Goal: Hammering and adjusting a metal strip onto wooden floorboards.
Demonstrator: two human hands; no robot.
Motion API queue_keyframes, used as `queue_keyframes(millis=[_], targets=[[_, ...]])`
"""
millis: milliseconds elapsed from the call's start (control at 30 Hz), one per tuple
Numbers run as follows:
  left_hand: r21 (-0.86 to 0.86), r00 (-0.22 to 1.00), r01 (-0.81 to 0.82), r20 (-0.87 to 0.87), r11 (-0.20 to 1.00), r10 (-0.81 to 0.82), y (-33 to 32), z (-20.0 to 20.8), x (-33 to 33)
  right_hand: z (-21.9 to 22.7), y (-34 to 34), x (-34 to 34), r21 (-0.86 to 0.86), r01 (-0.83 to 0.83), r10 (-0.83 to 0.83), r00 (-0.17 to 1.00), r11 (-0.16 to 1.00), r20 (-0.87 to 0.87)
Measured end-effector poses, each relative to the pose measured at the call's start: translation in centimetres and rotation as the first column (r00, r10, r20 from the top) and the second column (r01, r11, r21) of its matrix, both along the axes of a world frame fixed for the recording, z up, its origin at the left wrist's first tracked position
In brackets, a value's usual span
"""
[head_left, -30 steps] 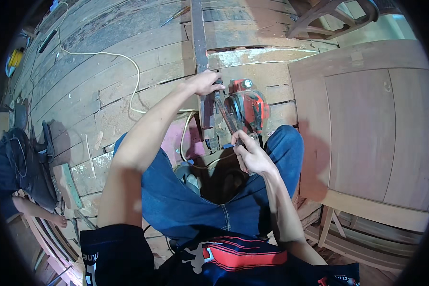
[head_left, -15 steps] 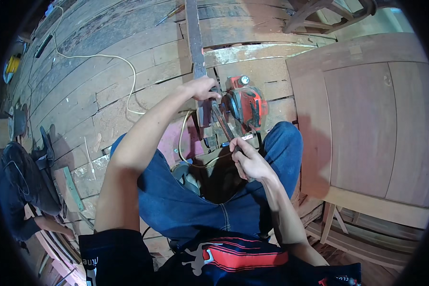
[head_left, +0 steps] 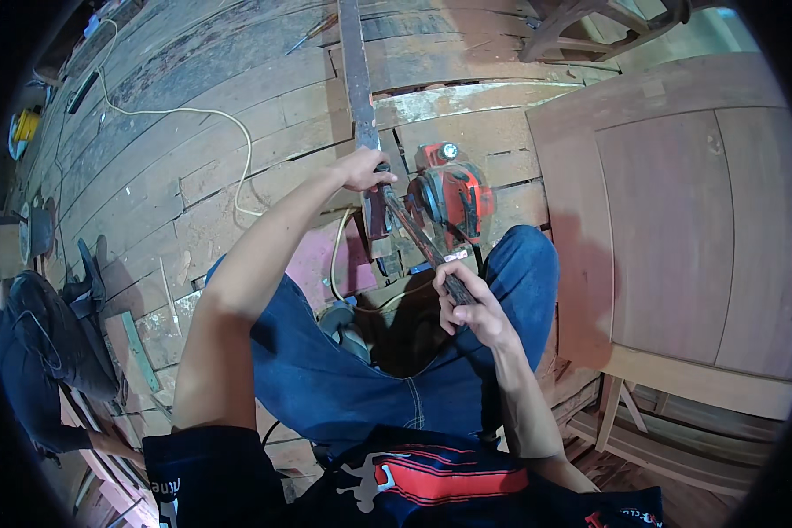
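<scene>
A long, dark, worn bar point(head_left: 416, 232) slants between my two hands above my bent knees. My left hand point(head_left: 363, 169) closes around its far end, right beside a dark narrow beam point(head_left: 357, 84) that runs away from me. Toward the near end, my right hand point(head_left: 472, 304) grips the bar between thumb and fingers, some of the fingers loosely curled. The bar's far tip is partly hidden by my left hand. A red and black power tool point(head_left: 460, 198) rests on the floor just right of the bar.
A large wooden panel point(head_left: 664, 238) stands at the right. A pale cord point(head_left: 248, 150) curves over the plank floor at the left. A pink board point(head_left: 312, 260) lies by my left knee. Another person's leg point(head_left: 48, 326) shows at the far left; a screwdriver point(head_left: 311, 33) lies far off.
My right hand has loosened and shifted slightly right, exposing more of the bar's near end. My left hand has moved a little to the left with the far end.
</scene>
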State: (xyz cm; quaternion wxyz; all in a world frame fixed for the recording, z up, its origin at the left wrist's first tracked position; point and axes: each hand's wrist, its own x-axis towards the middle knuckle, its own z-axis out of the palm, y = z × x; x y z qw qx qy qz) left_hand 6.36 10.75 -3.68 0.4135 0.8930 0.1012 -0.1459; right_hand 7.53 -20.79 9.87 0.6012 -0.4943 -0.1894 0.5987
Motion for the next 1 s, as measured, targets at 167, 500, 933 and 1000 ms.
queue_keyframes(millis=[167, 500, 933, 1000], targets=[[-0.096, 0.998, -0.025, -0.053, 0.995, 0.02, 0.6, -1.0, -0.5, 0.0, 1.9, -1.6, 0.01, -0.071, 0.024, 0.463, 0.997, 0.886], [0.267, 0.95, 0.004, 0.301, 0.964, -0.087, 1.0, -2.4, -0.4, -1.6, 4.1, -1.4, 0.275, -0.107, -0.182, 0.519, 0.955, 0.835], [-0.032, 0.286, -0.955, 0.165, 0.295, 0.944, -11.2, -7.7, -6.5, -1.3, 7.5, -2.1, 0.41, 0.185, -0.433, 0.601, 0.893, 0.672], [0.0, 0.336, -0.936, 0.301, 0.352, 0.892, -11.2, -6.8, -6.6, -0.9, 8.4, -2.0, 0.387, 0.197, -0.42, 0.62, 0.901, 0.662]])
